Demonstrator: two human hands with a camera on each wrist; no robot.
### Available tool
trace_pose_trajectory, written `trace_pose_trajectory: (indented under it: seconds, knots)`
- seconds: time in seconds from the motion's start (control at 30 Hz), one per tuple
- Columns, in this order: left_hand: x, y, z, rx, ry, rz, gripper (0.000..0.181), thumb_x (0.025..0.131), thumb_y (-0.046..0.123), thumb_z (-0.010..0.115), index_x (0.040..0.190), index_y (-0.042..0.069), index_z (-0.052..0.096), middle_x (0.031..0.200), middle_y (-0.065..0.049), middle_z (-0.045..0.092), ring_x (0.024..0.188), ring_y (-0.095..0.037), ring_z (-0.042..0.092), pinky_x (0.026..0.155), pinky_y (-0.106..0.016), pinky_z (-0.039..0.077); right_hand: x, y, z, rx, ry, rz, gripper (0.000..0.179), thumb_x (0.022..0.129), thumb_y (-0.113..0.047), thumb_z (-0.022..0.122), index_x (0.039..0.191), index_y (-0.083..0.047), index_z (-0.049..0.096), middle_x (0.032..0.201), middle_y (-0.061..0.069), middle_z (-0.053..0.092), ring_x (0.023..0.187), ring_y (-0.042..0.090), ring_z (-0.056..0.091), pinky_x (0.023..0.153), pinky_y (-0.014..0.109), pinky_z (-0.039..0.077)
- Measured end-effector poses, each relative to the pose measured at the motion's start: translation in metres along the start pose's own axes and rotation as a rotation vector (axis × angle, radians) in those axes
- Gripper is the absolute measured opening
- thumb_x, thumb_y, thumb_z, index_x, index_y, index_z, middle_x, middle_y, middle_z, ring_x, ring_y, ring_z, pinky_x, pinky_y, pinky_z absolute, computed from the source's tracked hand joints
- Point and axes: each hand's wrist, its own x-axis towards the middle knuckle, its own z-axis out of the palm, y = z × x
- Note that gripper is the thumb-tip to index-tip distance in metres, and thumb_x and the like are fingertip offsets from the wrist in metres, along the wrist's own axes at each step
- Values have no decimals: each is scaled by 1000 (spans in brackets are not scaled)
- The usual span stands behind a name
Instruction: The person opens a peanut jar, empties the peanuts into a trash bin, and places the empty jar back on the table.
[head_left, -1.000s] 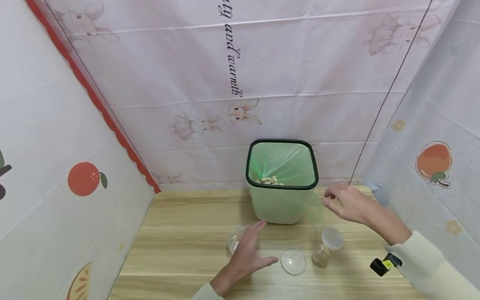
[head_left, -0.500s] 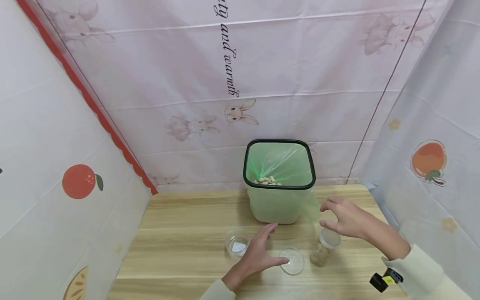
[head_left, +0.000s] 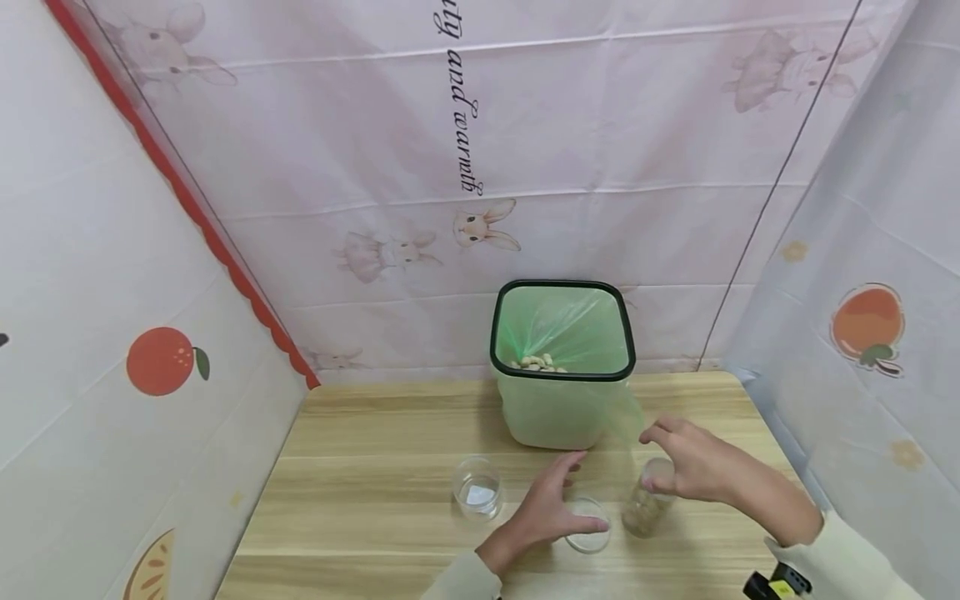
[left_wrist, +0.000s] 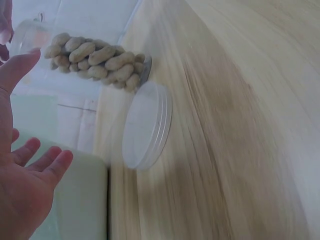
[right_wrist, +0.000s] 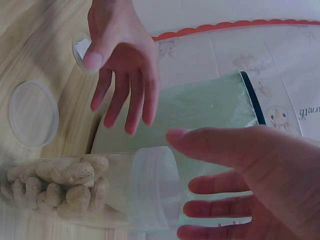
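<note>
A clear jar of unshelled peanuts (head_left: 641,514) stands upright on the table, topped with a translucent screw lid (right_wrist: 155,187). Just above that lid, my right hand (head_left: 699,463) has its fingers and thumb spread apart; the right wrist view shows a gap between them and the lid. My left hand (head_left: 546,507), fingers extended, hovers left of the jar, its thumb over a loose clear lid (left_wrist: 147,125) lying flat on the table. Left of that hand is an uncovered clear jar (head_left: 477,490) with a white patch inside. Neither hand holds anything.
Behind the hands stands a pale green bin (head_left: 555,412) with a black rim and a green bag liner; several peanuts (head_left: 540,362) lie inside. The wooden tabletop (head_left: 360,467) ends at printed cloth walls at the back and both sides.
My right hand has come down from beside the bin to the peanut jar's lid. My left hand has moved right, away from the uncovered jar, to above the loose lid.
</note>
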Motion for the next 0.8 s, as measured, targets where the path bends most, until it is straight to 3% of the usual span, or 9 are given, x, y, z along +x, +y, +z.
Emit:
trace_pose_trajectory:
  seconds: [0.33, 0.7, 0.8]
  knots:
    - [13, 4, 19, 21, -8, 55, 96, 76, 30, 94, 154, 12, 41, 152, -7, 54, 134, -21, 58, 104, -33, 57, -1, -4, 2, 8, -84, 43, 59, 72, -34, 93, 116, -2, 69, 112, 12, 66, 97, 31, 69, 83, 47, 60]
    - [26, 10, 37, -54, -51, 0, 93, 77, 33, 93, 154, 20, 42, 151, 1, 54, 138, -15, 54, 107, -32, 55, -2, -7, 3, 1, -119, 38, 56, 66, -26, 94, 112, -3, 70, 106, 9, 66, 90, 28, 69, 78, 44, 60]
    - [28, 11, 42, -86, -59, -4, 93, 77, 32, 93, 154, 17, 43, 151, -3, 54, 139, -19, 54, 108, -33, 55, -2, -7, 4, -3, -119, 32, 55, 65, -24, 94, 110, -4, 70, 104, 8, 66, 89, 28, 69, 77, 44, 60]
